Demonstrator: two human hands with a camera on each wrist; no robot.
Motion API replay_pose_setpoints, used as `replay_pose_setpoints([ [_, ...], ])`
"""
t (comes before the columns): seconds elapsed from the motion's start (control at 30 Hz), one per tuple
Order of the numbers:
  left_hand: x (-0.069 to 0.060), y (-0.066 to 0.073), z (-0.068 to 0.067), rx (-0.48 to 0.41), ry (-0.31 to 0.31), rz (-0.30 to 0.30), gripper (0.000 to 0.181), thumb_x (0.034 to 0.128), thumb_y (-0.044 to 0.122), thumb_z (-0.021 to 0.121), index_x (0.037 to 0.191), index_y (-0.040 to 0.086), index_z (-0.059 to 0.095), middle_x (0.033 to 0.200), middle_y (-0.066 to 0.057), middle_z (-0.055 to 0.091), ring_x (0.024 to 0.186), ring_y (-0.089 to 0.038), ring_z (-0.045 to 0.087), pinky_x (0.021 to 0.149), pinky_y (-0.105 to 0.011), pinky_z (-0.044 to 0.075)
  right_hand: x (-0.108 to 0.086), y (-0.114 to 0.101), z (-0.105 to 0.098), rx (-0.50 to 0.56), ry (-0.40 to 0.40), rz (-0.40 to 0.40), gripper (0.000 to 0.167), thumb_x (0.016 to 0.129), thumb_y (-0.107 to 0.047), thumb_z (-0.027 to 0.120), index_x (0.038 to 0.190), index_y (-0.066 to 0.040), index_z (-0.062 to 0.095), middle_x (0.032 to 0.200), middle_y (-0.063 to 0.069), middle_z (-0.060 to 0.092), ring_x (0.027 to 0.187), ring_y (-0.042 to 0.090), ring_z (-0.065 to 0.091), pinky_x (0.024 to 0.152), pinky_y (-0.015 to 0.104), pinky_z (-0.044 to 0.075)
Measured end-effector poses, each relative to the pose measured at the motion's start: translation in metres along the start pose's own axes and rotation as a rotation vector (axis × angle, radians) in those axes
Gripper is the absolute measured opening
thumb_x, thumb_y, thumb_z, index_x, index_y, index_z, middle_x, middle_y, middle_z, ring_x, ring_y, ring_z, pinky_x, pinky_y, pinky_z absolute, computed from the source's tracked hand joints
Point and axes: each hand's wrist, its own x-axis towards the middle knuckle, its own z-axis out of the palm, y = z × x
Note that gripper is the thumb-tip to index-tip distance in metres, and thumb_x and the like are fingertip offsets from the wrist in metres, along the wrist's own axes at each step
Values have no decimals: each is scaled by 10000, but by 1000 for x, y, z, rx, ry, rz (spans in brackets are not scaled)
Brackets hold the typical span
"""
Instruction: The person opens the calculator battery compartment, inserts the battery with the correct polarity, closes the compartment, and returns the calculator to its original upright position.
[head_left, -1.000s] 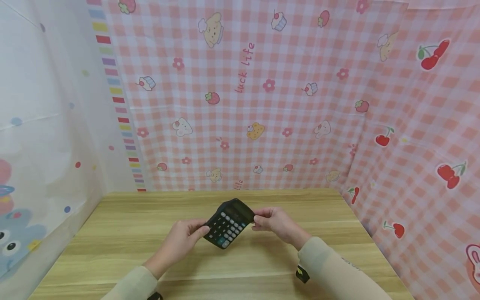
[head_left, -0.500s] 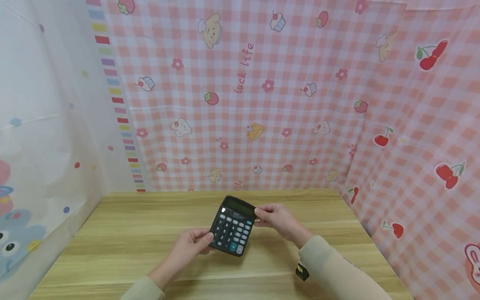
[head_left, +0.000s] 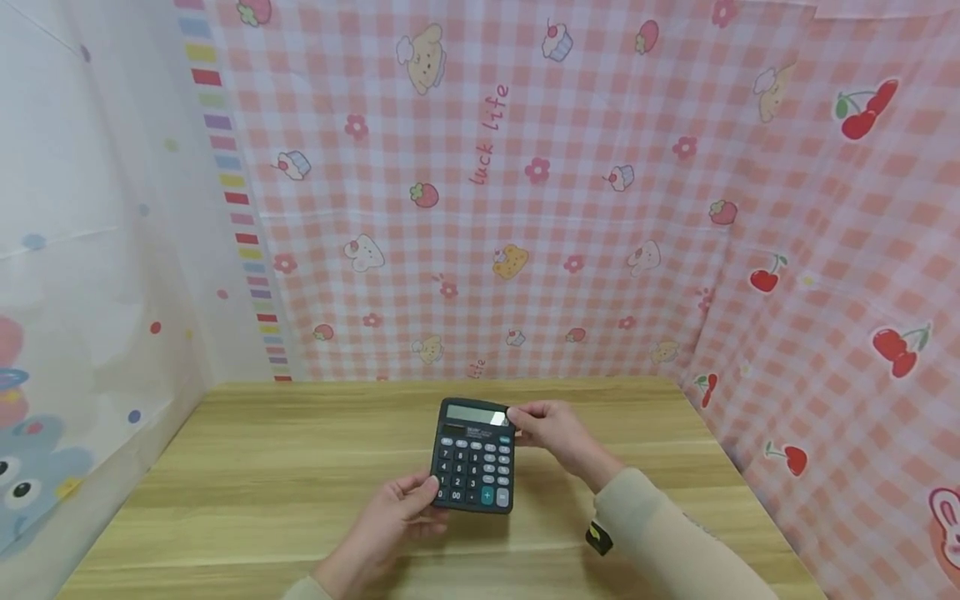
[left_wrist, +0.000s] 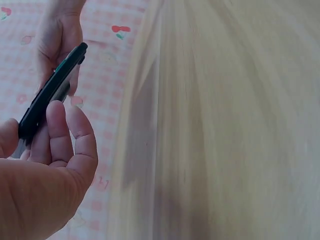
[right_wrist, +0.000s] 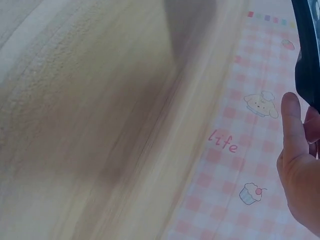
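Observation:
A black calculator with grey, black and teal keys is held up above the wooden table, its keys and display turned toward the head camera. My left hand pinches its lower left edge, thumb on the front and fingers behind. At the upper right corner, my right hand pinches it beside the display. In the left wrist view the calculator is seen edge-on between both hands. Only a dark end of the calculator shows in the right wrist view, above the right hand.
The wooden table spreads beneath both hands. Behind it hangs a pink checked cloth, with another pink cloth on the right and a white printed sheet on the left. A small black device sits under the right wrist.
The calculator has turned from a tilted, slanted pose to nearly upright, facing the head camera. My left hand has shifted right and down with it; the right hand has moved only slightly.

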Motion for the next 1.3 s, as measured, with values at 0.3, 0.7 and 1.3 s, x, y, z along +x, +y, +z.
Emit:
replay_pose_setpoints([
  [0.3, -1, -4, 12, -106, 46, -25, 349, 1079, 266, 646, 1331, 26, 663, 1020, 10, 801, 840, -105, 738, 852, -332, 658, 5, 8, 6, 68, 61, -10, 298, 1043, -185, 715, 1170, 80, 768, 982, 97, 805, 832, 142, 753, 872, 361, 665],
  [0.7, -2, -4, 16, -149, 80, -23, 316, 1077, 287, 649, 1266, 36, 687, 957, 8, 785, 818, -106, 715, 857, -324, 649, 11, 19, 17, 176, 100, 12, 322, 1056, -211, 695, 1186, 78, 752, 868, 20, 758, 785, 113, 708, 821, 354, 668],
  [1.3, 0, -6, 16, -166, 179, -11, 235, 1078, 276, 646, 1199, 87, 712, 916, 31, 776, 798, -101, 692, 812, -296, 634, -3, 28, 28, 179, 37, 110, 473, 1068, -374, 669, 1373, -13, 702, 904, -24, 762, 764, 95, 648, 682, 236, 551],
])
